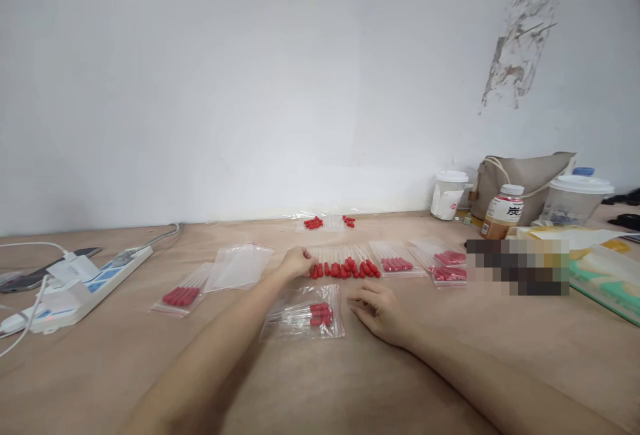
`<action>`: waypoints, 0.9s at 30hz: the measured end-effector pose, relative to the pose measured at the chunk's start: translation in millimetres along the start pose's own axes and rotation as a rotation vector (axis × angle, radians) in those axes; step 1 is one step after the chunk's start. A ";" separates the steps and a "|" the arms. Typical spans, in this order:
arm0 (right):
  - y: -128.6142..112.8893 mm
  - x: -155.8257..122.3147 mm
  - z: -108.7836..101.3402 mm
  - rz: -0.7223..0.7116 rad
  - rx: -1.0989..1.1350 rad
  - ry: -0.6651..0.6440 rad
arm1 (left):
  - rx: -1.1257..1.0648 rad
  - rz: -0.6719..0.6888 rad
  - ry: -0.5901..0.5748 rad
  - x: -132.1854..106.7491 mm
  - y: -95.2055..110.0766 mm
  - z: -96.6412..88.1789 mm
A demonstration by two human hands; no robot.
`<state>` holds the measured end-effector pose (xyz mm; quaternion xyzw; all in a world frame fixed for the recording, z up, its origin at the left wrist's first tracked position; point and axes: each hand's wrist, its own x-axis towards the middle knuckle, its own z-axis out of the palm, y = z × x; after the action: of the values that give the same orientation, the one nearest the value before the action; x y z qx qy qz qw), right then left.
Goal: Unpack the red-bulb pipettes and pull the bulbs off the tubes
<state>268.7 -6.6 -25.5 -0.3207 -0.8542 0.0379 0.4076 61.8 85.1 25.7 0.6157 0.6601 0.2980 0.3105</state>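
My left hand (299,263) is at the left end of a row of glass droppers (347,267) with red rubber bulbs, its fingers pinched at the leftmost dropper (315,271). My right hand (377,308) rests on the table below the row, fingers loosely bent and somewhat apart, with nothing in them. Between my forearms lies a clear zip bag (300,315) with several droppers in it, their red bulbs toward the right. The right hand is just beside this bag's right edge. The glass tubes of the row point away from me toward the wall.
Filled dropper bags lie at left (181,295) and right (397,263). Flat, clear bags (237,267) are stacked left of the row; loose red bulbs (314,223) lie near the wall. A power strip (95,291) is far left; a bottle (503,213) and lidded cups (449,196) stand at right.
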 end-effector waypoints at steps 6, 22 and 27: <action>-7.5 3.2 -2.2 0.030 0.011 -0.046 | 0.072 0.331 0.088 -73.3 -32.0 -19.1; -29.1 16.8 3.5 0.085 0.304 -0.181 | 0.243 0.637 -0.250 -116.2 -52.7 -24.7; -40.1 21.0 3.6 0.093 0.329 -0.254 | 0.247 0.673 -0.259 -114.0 -55.0 -24.9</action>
<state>235.7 -25.5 -0.6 -0.2815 -0.8652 0.2357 0.3415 13.5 -32.5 3.6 0.8634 0.4070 0.2213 0.1998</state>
